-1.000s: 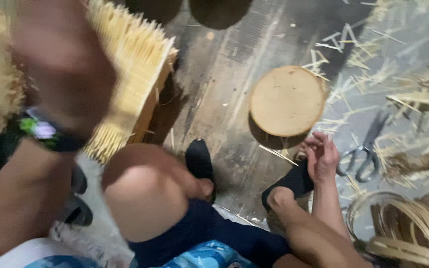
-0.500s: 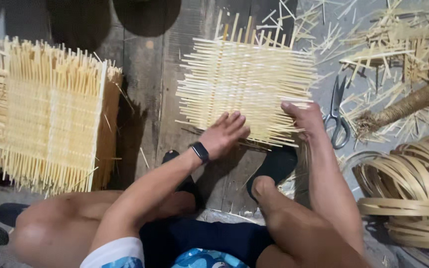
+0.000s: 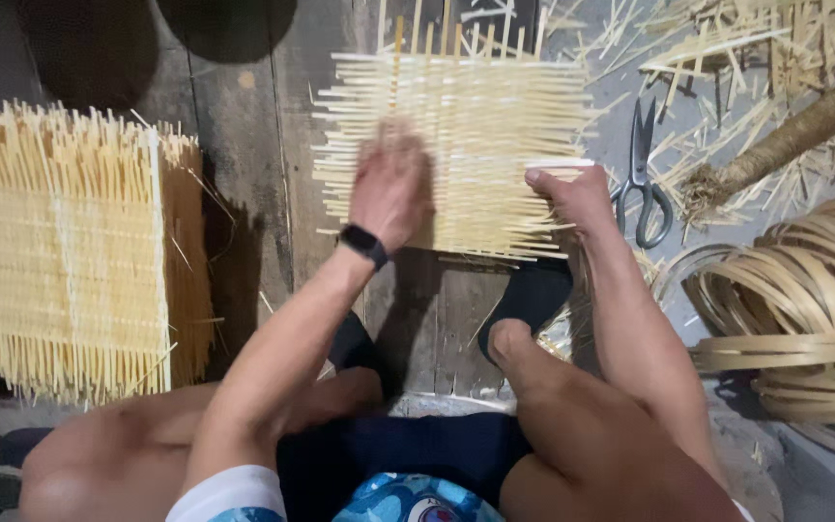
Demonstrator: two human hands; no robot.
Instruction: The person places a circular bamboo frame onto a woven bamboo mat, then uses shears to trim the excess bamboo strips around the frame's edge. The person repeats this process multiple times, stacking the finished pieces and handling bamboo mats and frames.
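Floor: dark wooden planks (image 3: 244, 174) run from 12 to 6 o'clock under everything.
Stack of mats: a thick pile of woven straw mats (image 3: 70, 251) sits at 9 o'clock, well apart from both hands.
Woven mat: a square mat of pale thin sticks (image 3: 475, 126) lies flat on the floor at 12 o'clock, loose stick ends poking out on all sides.
Coil of strips: bent flat cane strips (image 3: 794, 300) are heaped in loops at 3 o'clock.
Loose straw: scattered cuttings (image 3: 727, 58) cover the floor at 1 to 2 o'clock.
Left hand: the left hand (image 3: 390, 184), blurred, lies palm down on the near left part of the woven mat, fingers spread flat, gripping nothing.
Right hand: the right hand (image 3: 572, 193) is at the mat's near right edge at 1 o'clock, fingers curled onto the stick ends; whether they pinch one I cannot tell.
Scissors: metal scissors (image 3: 642, 174) lie just beside the right hand, toward 2 o'clock.
Wristband: a black band (image 3: 364, 244) circles the left wrist.
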